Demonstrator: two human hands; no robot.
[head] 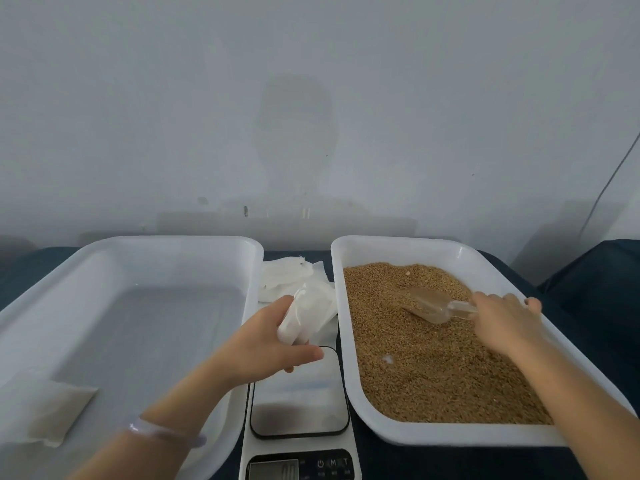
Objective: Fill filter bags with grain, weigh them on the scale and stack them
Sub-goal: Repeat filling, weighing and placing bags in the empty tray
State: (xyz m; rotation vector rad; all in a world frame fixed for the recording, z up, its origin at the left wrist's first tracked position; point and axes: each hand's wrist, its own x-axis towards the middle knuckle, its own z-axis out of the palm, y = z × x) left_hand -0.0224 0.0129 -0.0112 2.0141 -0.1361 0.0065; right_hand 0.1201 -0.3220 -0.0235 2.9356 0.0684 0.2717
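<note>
White tray (156, 323) holds, seemingly, one grain-filled bag (55, 410)

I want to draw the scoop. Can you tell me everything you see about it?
The scoop is clear plastic, with a rounded bowl and a short handle. Its bowl points left, dug into the brown grain in the white tray on the right, with grain inside. The right hand grips the handle.
</note>
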